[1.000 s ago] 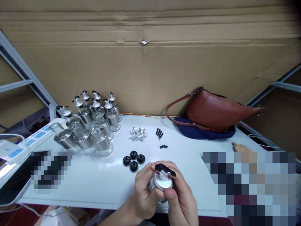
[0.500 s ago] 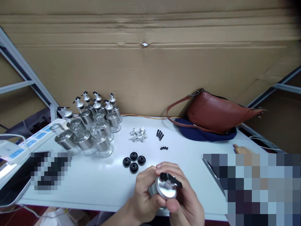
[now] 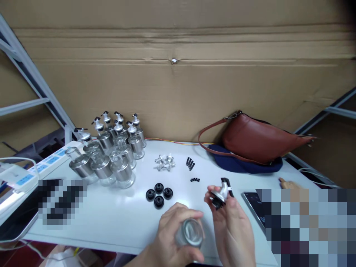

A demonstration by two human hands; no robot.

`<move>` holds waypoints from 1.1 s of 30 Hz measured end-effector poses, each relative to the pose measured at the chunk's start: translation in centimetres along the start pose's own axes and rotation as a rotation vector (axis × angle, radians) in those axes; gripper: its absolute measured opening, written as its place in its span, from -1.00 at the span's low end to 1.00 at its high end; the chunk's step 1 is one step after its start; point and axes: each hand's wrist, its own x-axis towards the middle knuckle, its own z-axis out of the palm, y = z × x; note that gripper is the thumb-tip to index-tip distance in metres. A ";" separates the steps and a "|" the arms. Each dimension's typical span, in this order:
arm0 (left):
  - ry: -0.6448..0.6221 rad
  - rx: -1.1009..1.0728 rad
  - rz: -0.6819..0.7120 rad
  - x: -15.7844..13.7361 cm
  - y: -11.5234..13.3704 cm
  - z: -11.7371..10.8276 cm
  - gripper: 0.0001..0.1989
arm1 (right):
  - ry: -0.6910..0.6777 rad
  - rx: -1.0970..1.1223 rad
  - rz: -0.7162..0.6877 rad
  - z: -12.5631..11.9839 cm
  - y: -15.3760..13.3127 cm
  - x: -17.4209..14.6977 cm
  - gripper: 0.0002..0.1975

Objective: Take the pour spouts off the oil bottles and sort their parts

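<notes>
My left hand (image 3: 169,231) is wrapped round an uncapped glass bottle (image 3: 192,233), its round mouth facing up toward me. To the right of it, my right hand (image 3: 236,226) pinches a pourer stopper (image 3: 221,193) with a silver top, a black flap and a black plug underneath. Stopper and bottle are apart. Past my left hand lie several black round plugs (image 3: 159,188) in a cluster. Farther back are silver pourer tops (image 3: 165,162), short black flaps (image 3: 190,163) and a row of tiny black pieces (image 3: 195,180).
Steel-sleeved glass bottles (image 3: 122,170) stand at the left, the rear ones with pourers fitted. A power strip (image 3: 52,159) runs along the left edge. A brown handbag (image 3: 258,139) rests on a dark blue cap (image 3: 236,163) at the back right. A phone (image 3: 254,205) lies right.
The pourer stopper has come off the bottle. My right hand has moved up and right with it, while my left hand keeps hold of the bottle.
</notes>
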 end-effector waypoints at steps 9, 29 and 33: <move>0.589 0.240 -0.081 1.1 5.5 -9.5 -0.64 | 0.007 -0.494 -0.020 -3.1 4.5 -0.4 -0.43; 0.506 1.032 -0.123 2.1 -3.6 -22.7 -0.50 | -0.036 -0.403 -0.007 -1.8 4.7 -1.2 -0.53; 0.497 1.152 0.078 3.1 -3.4 -21.4 -0.43 | -0.109 -0.360 0.058 -2.5 5.0 -0.4 -0.50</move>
